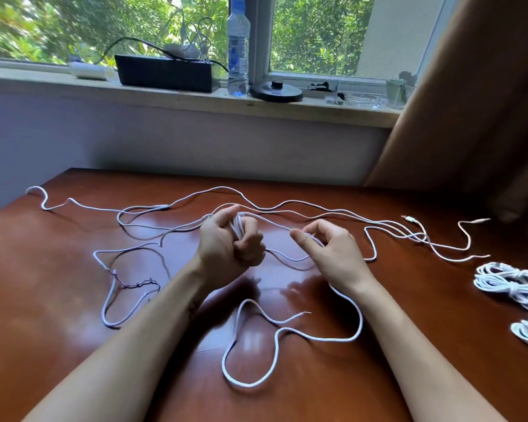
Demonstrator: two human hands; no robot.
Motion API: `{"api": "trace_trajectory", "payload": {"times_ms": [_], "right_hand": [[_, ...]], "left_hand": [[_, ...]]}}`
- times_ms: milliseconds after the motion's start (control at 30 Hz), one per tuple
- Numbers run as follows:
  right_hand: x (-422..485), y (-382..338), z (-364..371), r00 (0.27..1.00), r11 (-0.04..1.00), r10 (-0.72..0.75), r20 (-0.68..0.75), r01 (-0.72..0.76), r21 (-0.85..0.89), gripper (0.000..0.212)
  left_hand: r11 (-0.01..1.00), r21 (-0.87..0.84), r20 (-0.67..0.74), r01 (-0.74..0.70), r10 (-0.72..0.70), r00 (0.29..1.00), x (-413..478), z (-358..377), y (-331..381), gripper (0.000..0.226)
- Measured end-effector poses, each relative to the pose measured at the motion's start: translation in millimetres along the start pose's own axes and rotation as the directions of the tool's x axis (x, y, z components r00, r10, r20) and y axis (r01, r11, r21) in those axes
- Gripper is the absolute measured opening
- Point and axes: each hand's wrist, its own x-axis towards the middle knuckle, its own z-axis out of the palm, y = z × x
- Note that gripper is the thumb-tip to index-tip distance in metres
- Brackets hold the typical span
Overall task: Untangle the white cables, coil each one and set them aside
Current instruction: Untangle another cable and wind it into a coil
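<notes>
A: How far along, reading near to far?

B: Roughly midway, at a guess. Nearest, loose white cable (235, 380) sprawled in open loops on the surface (73, 345), not yet coiled.

A: Anything finished?

B: Two coiled bundles (500, 280) set aside at the right edge, the nearer one cut off by the frame.

A: And the hands?

B: Two, close together. Left hand (230, 242) fisted round a small started coil (237, 229). Right hand (326, 248) pinching a strand just beside it, probably feeding the winding.

A: Still to do?

B: Farther back, crossing strands trailing left and right, with three plug ends (410, 219) at the right. Cannot tell how many separate cables; at least two, seemingly. Beyond, on the windowsill (165, 95), one water bottle (238, 47).
</notes>
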Motion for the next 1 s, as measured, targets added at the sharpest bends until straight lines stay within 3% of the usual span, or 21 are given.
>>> {"api": "trace_trajectory", "payload": {"times_ms": [133, 200, 300, 400, 567, 733, 1000], "right_hand": [[-0.6, -1.2, 1.8, 0.997, 0.999, -0.020, 0.074, 0.017, 0.048, 0.008], [-0.7, -3.9, 3.2, 0.994, 0.987, 0.009, 0.111, -0.026, 0.158, 0.001], [-1.7, -12.0, 3.8, 0.979, 0.850, 0.111, 0.170, -0.182, 0.494, 0.008], [-2.2, -20.8, 1.6, 0.966, 0.716, 0.134, 0.219, -0.247, 0.653, 0.013], [-2.4, -23.0, 1.9, 0.963, 0.651, 0.151, 0.225, -0.268, 0.710, 0.012], [-6.3, -28.2, 0.3, 0.930, 0.581, 0.104, 0.353, -0.345, 0.737, 0.019], [-6.3, -21.4, -4.3, 0.914, 0.628, 0.126, 0.385, -0.375, 0.683, 0.033]], "left_hand": [[0.987, -0.136, -0.050, -0.082, 0.076, 0.996, -0.2, -0.3, 1.6, 0.062], [0.974, -0.195, -0.090, -0.118, 0.102, 0.991, -0.6, -0.5, 4.3, 0.066], [0.947, -0.275, -0.091, -0.165, 0.145, 0.985, -1.7, 0.2, 9.5, 0.077], [0.932, -0.317, -0.109, -0.177, 0.150, 0.983, -3.3, 0.7, 11.4, 0.080], [0.910, -0.366, -0.200, -0.194, 0.126, 0.972, -3.8, 0.3, 12.5, 0.065], [0.863, -0.452, -0.255, -0.225, 0.116, 0.960, -4.2, -2.2, 14.8, 0.059], [0.802, -0.536, -0.267, -0.264, 0.136, 0.954, -1.7, -8.6, 17.3, 0.050]]}}
